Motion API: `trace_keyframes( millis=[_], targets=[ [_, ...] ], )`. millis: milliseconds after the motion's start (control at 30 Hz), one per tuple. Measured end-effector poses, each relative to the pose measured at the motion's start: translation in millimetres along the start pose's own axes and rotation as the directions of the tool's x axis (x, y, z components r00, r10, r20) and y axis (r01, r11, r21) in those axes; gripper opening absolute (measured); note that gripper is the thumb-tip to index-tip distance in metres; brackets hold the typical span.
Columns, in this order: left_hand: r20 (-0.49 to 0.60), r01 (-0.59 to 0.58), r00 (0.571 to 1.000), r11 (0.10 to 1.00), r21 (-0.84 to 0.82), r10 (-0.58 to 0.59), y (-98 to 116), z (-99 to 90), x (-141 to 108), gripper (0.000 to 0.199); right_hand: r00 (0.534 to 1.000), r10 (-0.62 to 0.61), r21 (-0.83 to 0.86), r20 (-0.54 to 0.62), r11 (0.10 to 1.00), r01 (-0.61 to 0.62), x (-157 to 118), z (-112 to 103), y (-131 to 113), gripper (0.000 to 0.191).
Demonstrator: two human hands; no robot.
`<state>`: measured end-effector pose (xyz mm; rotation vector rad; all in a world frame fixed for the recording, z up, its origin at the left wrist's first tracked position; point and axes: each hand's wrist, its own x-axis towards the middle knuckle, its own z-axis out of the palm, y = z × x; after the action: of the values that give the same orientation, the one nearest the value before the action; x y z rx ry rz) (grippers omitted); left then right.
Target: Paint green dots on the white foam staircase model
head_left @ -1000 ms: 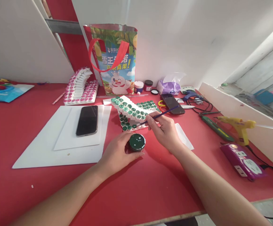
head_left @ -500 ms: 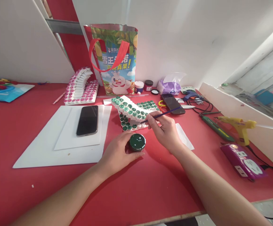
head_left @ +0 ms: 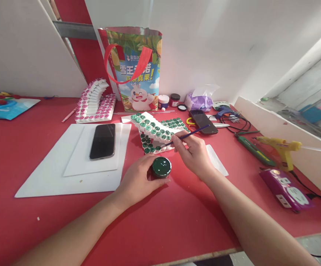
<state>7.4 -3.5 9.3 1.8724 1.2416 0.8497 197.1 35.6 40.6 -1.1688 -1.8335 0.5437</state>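
My left hand (head_left: 142,177) is wrapped round a small jar of dark green paint (head_left: 161,167) on the red table (head_left: 160,225). Pinched in my right hand (head_left: 192,151) is a thin purple brush (head_left: 195,131), its tip low at the front edge of a white craft piece (head_left: 156,129). Rows of green-painted rounds cover much of that piece, while some rounds along its front edge are white. The right fingers partly hide the piece's right side.
Left of the jar, a black phone (head_left: 103,142) lies on white boards (head_left: 52,162). Behind stand a pink-and-white craft piece (head_left: 94,103) and a colourful bag (head_left: 140,74). Another phone (head_left: 204,122), a yellow glue gun (head_left: 280,147) and a purple power box (head_left: 285,189) are on the right.
The brush's upper end has tipped slightly left and down in my right hand. My left hand and the jar stay in place.
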Motion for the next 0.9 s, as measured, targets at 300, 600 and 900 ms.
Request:
trace_keyframes(
  millis=[300,600,900],
  targets=[
    [0.004,-0.004,1.000,1.000,0.007,0.004,0.6,-0.1,-0.3,0.043,1.000,0.005,0.029,0.022,1.000,-0.005,0.5,-0.6,0.6,0.025],
    [-0.005,-0.027,1.000,0.999,0.030,0.027,-2.3,0.6,-0.3,0.045,1.000,0.007,0.046,0.028,0.999,-0.009,1.1,-0.2,1.0,0.026],
    [0.000,-0.044,0.999,0.999,0.011,0.044,-3.5,0.8,-0.7,0.044,1.000,0.007,0.020,0.019,1.000,-0.008,0.8,-1.7,2.2,0.023]
  ],
)
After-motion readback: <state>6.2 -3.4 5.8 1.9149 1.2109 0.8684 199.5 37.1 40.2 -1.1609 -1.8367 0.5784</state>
